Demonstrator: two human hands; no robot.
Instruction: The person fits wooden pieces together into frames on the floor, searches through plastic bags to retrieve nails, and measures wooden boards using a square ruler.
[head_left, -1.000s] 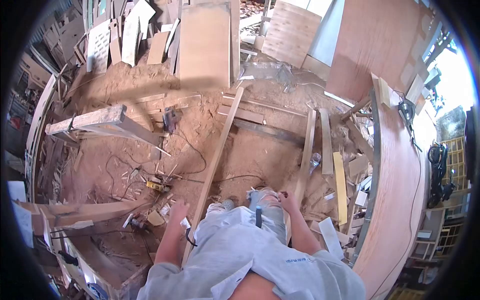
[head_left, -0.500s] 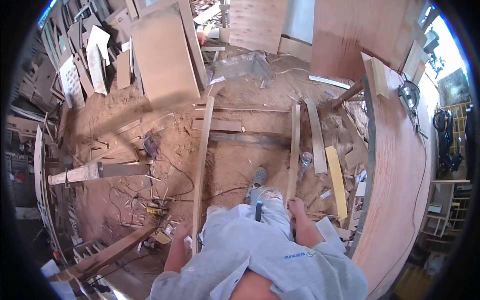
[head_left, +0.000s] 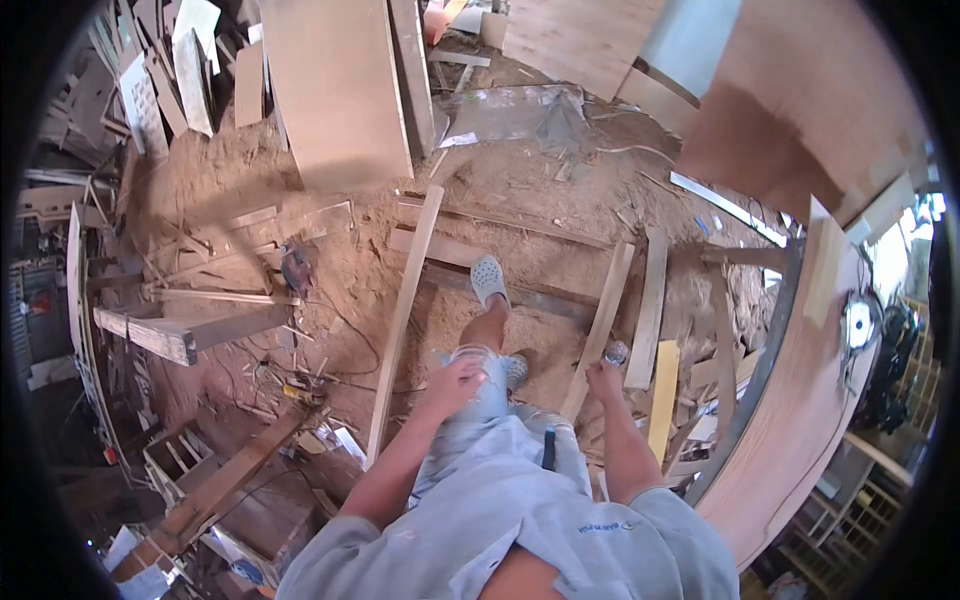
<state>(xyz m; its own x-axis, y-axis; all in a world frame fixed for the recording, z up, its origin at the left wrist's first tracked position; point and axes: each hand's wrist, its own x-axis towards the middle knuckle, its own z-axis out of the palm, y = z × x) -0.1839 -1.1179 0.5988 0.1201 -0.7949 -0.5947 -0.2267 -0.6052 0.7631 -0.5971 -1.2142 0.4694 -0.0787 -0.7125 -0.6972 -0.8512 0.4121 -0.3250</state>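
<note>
My left hand (head_left: pixel 458 385) is over my left knee, its fingers slightly blurred but loosely apart, with nothing visible in it. Out to the right, my right hand (head_left: pixel 604 380) is loosely curled, and no object shows in it. Just past that hand is a clear plastic bottle (head_left: pixel 616 352), partly hidden. A long wooden beam (head_left: pixel 405 320) runs to the left of my legs, and a second beam (head_left: pixel 598 335) passes by my right hand. My left foot, in a grey clog (head_left: pixel 489 278), is forward by a crossing board (head_left: pixel 545 300).
A large plywood-topped bench (head_left: pixel 790 400) stands at right with a circular saw (head_left: pixel 858 325) on it. A power tool (head_left: pixel 296 270) and cords lie on the dusty floor at left. Panels (head_left: pixel 335 90) lean at the back. A yellow board (head_left: pixel 662 400) lies at right.
My left leg has stepped forward over the floor between the beams. My left hand has swung forward and inward from beside the left beam. The view has tilted and turned.
</note>
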